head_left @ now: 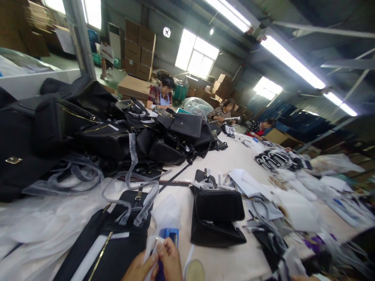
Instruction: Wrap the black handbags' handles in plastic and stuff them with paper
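Observation:
At the bottom edge my left hand (138, 268) and my right hand (171, 259) meet, both pinching a small piece of white paper or tape (150, 248). A blue object (170, 235), perhaps a tape dispenser, lies just beyond my fingers. Under my left hand lies a flat black bag (108, 244) with a gold zip and plastic-wrapped straps. To the right of my hands a black handbag (215, 212) lies on the white table (234, 156).
A big heap of black bags (88, 128) fills the left of the table. Papers, plastic wrap and straps (272, 160) litter the right side. A round roll of tape (195, 270) sits by my right hand. Three people sit at the far end; cardboard boxes stand behind.

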{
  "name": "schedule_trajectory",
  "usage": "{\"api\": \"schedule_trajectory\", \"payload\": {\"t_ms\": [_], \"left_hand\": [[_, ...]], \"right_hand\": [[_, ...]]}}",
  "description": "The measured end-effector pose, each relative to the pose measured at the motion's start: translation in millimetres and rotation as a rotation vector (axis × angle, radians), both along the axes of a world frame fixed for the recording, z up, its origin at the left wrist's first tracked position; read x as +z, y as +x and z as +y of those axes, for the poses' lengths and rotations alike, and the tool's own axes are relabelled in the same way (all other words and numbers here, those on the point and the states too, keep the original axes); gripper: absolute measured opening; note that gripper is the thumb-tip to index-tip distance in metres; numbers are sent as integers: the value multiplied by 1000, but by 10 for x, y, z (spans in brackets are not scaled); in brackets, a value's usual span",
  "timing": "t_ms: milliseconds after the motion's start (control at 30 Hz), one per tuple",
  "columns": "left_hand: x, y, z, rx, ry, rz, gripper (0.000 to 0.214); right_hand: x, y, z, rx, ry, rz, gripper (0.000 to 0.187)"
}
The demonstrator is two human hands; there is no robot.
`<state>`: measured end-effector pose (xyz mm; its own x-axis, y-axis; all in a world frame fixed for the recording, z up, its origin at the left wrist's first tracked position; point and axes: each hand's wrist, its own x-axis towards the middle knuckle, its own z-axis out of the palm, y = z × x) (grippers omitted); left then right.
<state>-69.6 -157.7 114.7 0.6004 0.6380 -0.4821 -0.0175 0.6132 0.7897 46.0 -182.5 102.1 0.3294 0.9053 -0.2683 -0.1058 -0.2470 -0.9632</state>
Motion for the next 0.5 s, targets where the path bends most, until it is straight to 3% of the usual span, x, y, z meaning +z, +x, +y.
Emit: {"api": "schedule_trajectory", "payload": {"t_ms": [100, 200, 333, 500], "left_hand": [[-18, -16, 41, -137, 11, -55, 68], [-11, -37, 84, -223, 1, -116, 69], [28, 7, 51, -209, -4, -86, 67], [-16, 59, -138, 103, 130, 89, 52]], "right_hand": [[-14, 57, -10, 40, -3, 359, 69], [-43, 44, -35, 33, -38, 442, 74], [-33, 46, -69, -22, -34, 261, 56], [154, -12, -117, -47, -65, -118, 39]]}}
